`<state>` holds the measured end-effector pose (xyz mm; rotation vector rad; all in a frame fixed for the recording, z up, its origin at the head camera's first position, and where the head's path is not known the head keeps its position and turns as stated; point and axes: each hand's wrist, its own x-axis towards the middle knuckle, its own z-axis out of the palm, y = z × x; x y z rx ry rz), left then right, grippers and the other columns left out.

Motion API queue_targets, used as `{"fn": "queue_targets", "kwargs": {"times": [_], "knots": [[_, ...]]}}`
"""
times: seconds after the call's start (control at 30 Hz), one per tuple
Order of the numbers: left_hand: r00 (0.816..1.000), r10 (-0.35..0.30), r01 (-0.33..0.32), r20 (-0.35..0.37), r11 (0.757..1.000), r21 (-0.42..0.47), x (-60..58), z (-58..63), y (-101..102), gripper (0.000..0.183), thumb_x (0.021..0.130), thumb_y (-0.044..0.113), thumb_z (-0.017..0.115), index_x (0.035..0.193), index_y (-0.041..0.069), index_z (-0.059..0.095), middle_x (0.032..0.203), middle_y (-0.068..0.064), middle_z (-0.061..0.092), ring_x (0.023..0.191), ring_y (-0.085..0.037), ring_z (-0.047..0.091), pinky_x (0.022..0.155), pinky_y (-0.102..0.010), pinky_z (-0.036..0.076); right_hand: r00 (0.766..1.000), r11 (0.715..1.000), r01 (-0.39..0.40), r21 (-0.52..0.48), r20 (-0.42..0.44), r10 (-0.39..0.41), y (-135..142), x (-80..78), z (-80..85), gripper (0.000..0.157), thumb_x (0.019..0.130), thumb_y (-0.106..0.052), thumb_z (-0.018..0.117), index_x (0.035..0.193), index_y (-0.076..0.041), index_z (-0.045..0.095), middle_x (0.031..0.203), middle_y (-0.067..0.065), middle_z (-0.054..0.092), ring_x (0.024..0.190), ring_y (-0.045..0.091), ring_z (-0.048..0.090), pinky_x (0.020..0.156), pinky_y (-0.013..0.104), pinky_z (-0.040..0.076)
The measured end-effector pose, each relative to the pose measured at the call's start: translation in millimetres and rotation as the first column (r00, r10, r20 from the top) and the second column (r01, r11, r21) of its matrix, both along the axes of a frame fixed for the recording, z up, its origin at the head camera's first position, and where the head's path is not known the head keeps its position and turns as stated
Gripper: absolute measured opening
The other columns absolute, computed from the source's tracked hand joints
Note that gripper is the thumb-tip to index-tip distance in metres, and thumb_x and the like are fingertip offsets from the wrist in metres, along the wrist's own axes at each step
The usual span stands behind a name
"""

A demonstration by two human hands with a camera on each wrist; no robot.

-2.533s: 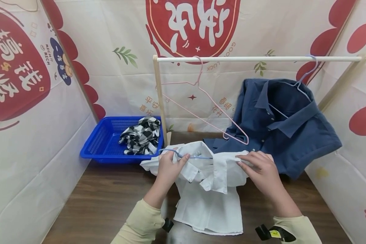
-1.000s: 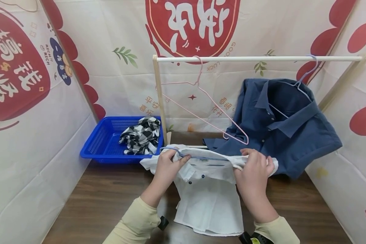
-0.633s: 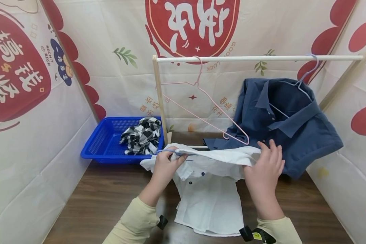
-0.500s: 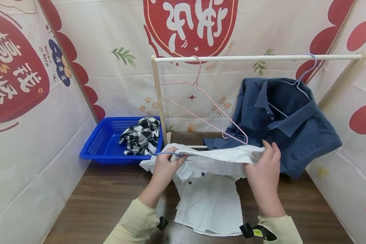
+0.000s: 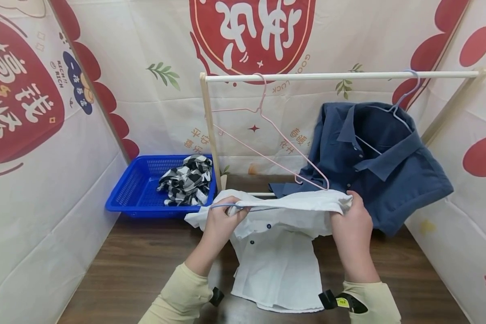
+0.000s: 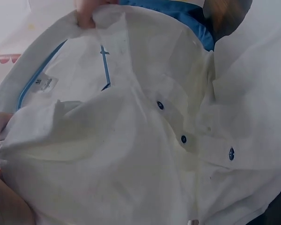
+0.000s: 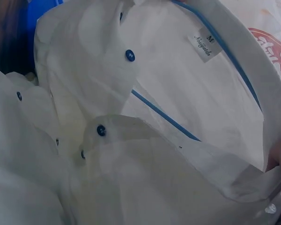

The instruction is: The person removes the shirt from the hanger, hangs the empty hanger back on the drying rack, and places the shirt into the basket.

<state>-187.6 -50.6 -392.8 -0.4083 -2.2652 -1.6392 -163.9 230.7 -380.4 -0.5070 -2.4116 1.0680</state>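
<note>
A white shirt (image 5: 279, 270) with dark blue buttons hangs from both hands, its lower part towards the table front. My left hand (image 5: 223, 220) holds the blue clothes hanger (image 5: 227, 205) together with the shirt's collar. My right hand (image 5: 353, 225) grips the shirt at its right end, fingers mostly behind the fabric. In the left wrist view, the hanger (image 6: 40, 72) shows inside the neck opening. The right wrist view shows the hanger's bars (image 7: 164, 115) inside the shirt and a size label (image 7: 206, 44). The hanger's right end is hidden by cloth.
A wooden rack with a white rail (image 5: 328, 76) stands behind the hands. On it hang a bare pink hanger (image 5: 281, 130) and a dark blue shirt (image 5: 389, 175). At left sits a blue basket (image 5: 125, 198) with a black-and-white checked garment (image 5: 188, 182).
My right hand has moved right along the shirt's upper edge, loosened its fingers, then taken hold again near the end. The collar is drawn out straighter. My left hand stays about in place.
</note>
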Motion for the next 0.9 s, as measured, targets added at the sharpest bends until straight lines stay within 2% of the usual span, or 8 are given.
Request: {"fn": "queue_targets", "kwargs": {"times": [0.13,0.27,0.4,0.5,0.6,0.7,0.8,0.9], "knots": [[0.999,-0.002,0.003,0.032,1.0,-0.009,-1.4,-0.9,-2,0.006,0.08,0.011,0.077,0.086,0.009,0.076,0.086,0.002,0.071,0.081,-0.014,0.059,0.074,-0.032,0.048,0.999,0.997,-0.025,0.078,-0.033,0.028,5,2.1,-0.4,0.043,0.095,-0.014,0.052,0.132,0.008,0.051,0.126,0.031,0.056,0.108,0.049,0.054,0.092,0.06,0.042],[0.999,-0.008,0.008,0.038,1.0,-0.001,-2.1,-2.4,-3,0.013,0.08,0.011,0.078,0.092,0.01,0.076,0.092,0.001,0.072,0.089,-0.016,0.062,0.079,-0.035,0.049,0.998,0.989,-0.06,0.134,-0.025,0.064,12,4.8,-0.1,0.036,0.096,-0.013,0.051,0.125,0.008,0.057,0.122,0.03,0.059,0.105,0.048,0.057,0.09,0.059,0.044],[1.0,-0.012,0.012,0.012,1.0,-0.011,-2.7,-4.7,-6,0.02,0.079,0.012,0.081,0.098,0.011,0.075,0.099,-0.001,0.071,0.094,-0.017,0.063,0.079,-0.036,0.051,0.994,0.981,-0.112,0.159,0.032,0.108,19,8.1,2.6,0.033,0.097,-0.012,0.049,0.122,0.007,0.06,0.12,0.03,0.06,0.102,0.046,0.057,0.088,0.059,0.045],[0.999,-0.005,0.003,-0.037,0.999,-0.033,-4.2,-6.5,-8,0.023,0.079,0.012,0.081,0.101,0.011,0.074,0.104,-0.002,0.071,0.097,-0.018,0.062,0.08,-0.036,0.051,0.983,0.967,-0.177,0.184,0.078,0.165,25,9.6,5.5,0.032,0.097,-0.009,0.048,0.122,0.007,0.061,0.12,0.03,0.06,0.1,0.044,0.057,0.086,0.058,0.046],[0.993,-0.017,0.011,-0.114,0.998,-0.054,-7.0,-8.3,-10,0.022,0.08,0.009,0.079,0.101,0.008,0.074,0.102,-0.004,0.071,0.097,-0.018,0.063,0.082,-0.036,0.05,0.965,0.943,-0.254,0.217,0.117,0.233,32,10.1,8.5,0.032,0.096,-0.007,0.049,0.121,0.008,0.06,0.119,0.031,0.06,0.097,0.043,0.057,0.083,0.058,0.046],[0.977,-0.063,0.049,-0.203,0.996,-0.075,-10.7,-10.9,-14,0.017,0.082,0.006,0.077,0.098,0.006,0.074,0.097,-0.004,0.072,0.092,-0.017,0.064,0.076,-0.033,0.049,0.94,0.917,-0.329,0.227,0.169,0.295,38,9.9,11.6,0.031,0.096,-0.006,0.048,0.121,0.008,0.06,0.118,0.031,0.06,0.093,0.041,0.057,0.078,0.055,0.048],[0.951,-0.11,0.084,-0.288,0.991,-0.101,-14.2,-13.2,-17,0.014,0.083,0.004,0.076,0.096,0.006,0.075,0.093,-0.003,0.073,0.077,-0.014,0.059,0.069,-0.029,0.044,0.904,0.886,-0.407,0.221,0.235,0.357,45,7.9,15.3,0.03,0.097,-0.007,0.049,0.121,0.008,0.06,0.116,0.031,0.06,0.09,0.039,0.057,0.074,0.049,0.048],[0.927,-0.14,0.101,-0.347,0.987,-0.128,-16.6,-13.7,-19,0.013,0.084,0.004,0.074,0.096,0.007,0.075,0.093,-0.002,0.073,0.067,-0.012,0.05,0.065,-0.028,0.038,0.855,0.846,-0.494,0.198,0.287,0.432,52,5.4,18.9,0.029,0.098,-0.006,0.05,0.122,0.007,0.06,0.115,0.029,0.061,0.087,0.035,0.057,0.071,0.043,0.048]]}}
